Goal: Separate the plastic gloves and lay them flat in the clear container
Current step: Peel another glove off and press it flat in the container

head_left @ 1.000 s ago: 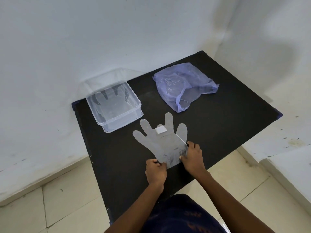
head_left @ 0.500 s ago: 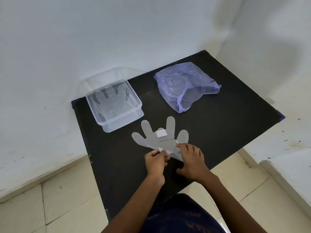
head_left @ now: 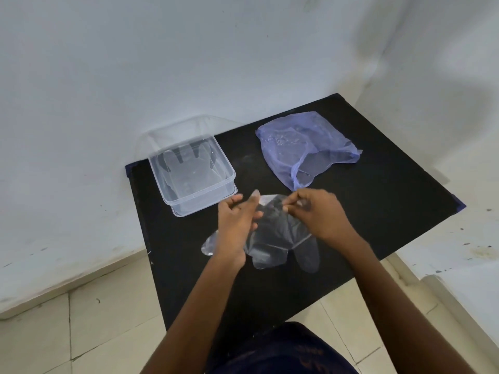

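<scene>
Leftmost, the clear container (head_left: 192,168) sat near the back-left corner of the black table (head_left: 391,211), close to the white wall (head_left: 108,76). One plastic glove (head_left: 186,168) lay flat in its bottom, fingers pointing toward the wall. Just right of the container and nearer the person, the left hand (head_left: 235,225) was raised above the table with its fingers partly curled; it met the upper edge of a second clear glove (head_left: 272,238), but motion blur hid whether it truly pinched the film. That glove hung between the two hands, cuff up and its fingers drooping down toward the person, the thin plastic creased and spread wide. The right hand (head_left: 316,214) pinched the glove's top edge between thumb and fingertips, the other fingers curled. Behind the right hand, farther back on the table, a crumpled blue-violet plastic bag (head_left: 305,147) lay with its mouth toward the person, apart from both the container and the held glove.
</scene>
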